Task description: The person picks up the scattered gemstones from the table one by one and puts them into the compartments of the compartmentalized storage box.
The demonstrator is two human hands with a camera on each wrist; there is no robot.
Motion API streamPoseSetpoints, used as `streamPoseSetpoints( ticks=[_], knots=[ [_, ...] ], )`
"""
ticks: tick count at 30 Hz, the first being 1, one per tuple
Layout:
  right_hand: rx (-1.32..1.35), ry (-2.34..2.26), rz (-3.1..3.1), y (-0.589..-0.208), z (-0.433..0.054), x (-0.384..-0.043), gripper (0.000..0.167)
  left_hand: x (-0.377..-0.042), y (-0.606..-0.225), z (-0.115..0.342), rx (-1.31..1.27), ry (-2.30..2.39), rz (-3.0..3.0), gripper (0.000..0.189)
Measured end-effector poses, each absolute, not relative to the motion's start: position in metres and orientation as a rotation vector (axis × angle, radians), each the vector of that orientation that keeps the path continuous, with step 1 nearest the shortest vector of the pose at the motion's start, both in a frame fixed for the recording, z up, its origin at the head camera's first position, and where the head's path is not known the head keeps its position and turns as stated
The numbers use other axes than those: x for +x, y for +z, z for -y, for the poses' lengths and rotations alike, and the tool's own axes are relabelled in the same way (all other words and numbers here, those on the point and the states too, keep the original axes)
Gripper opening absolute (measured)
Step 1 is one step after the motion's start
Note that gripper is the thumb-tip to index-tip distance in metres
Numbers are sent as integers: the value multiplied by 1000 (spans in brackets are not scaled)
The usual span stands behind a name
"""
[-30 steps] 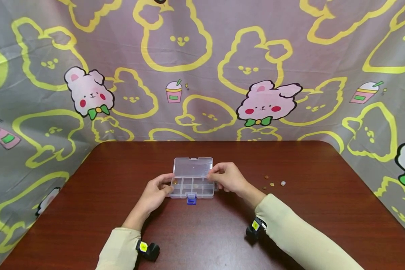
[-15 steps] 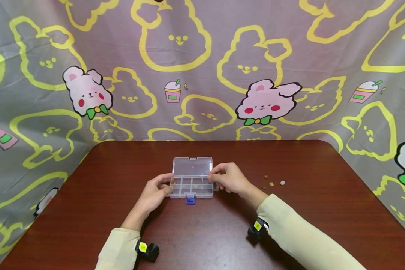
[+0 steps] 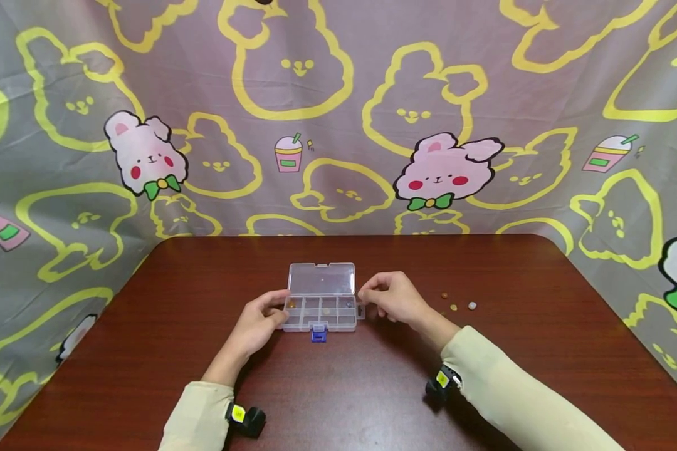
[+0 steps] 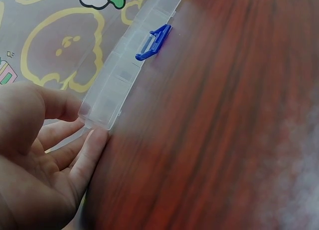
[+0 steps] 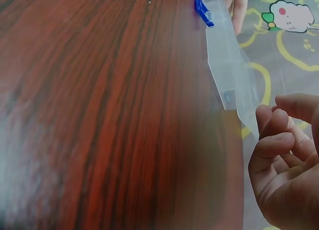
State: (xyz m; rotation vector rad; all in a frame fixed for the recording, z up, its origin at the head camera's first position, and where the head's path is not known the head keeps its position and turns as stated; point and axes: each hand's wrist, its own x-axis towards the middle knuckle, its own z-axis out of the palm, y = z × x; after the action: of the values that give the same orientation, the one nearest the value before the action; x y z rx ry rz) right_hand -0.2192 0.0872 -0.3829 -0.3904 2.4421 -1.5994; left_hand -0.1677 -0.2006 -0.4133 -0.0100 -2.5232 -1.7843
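From the head camera, we look down on a clear plastic box (image 3: 311,318) lying on a dark red-brown table (image 3: 338,388), its lid (image 3: 322,279) raised along the back edge and its blue latch (image 3: 318,334) hanging at the front. Our left hand (image 3: 255,324) clasps the left end of the box, fingertips towards the back corner and thumb towards the front. Our right hand (image 3: 397,300) is just beside the right end, its fingers curled in and thumb and fingertips drawn close together. Inside the box, an amber stone (image 3: 292,304) sits in the back-left compartment and a bluish-grey stone (image 3: 348,305) in the back-right one. To the right of the box, past our right hand, lie a brown stone (image 3: 444,295), a yellowish stone (image 3: 454,307) and a white stone (image 3: 472,305). Behind the box hangs a cartoon-print curtain (image 3: 338,138). From the left wrist, we see finger and thumb clamped on the near end of the box, the latch farther along. From the right wrist, our curled fingers show near the box, the bluish-grey stone within its nearest compartment.
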Motion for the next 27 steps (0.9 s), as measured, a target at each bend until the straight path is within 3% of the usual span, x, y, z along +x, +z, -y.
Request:
streamPoseSetpoints(
  ticks=[27],
  knots=[
    [-371, -1543, -2479, -387, -149, -216, 9, -167, -412, 202, -15, -1768, 2536, 39]
  ],
)
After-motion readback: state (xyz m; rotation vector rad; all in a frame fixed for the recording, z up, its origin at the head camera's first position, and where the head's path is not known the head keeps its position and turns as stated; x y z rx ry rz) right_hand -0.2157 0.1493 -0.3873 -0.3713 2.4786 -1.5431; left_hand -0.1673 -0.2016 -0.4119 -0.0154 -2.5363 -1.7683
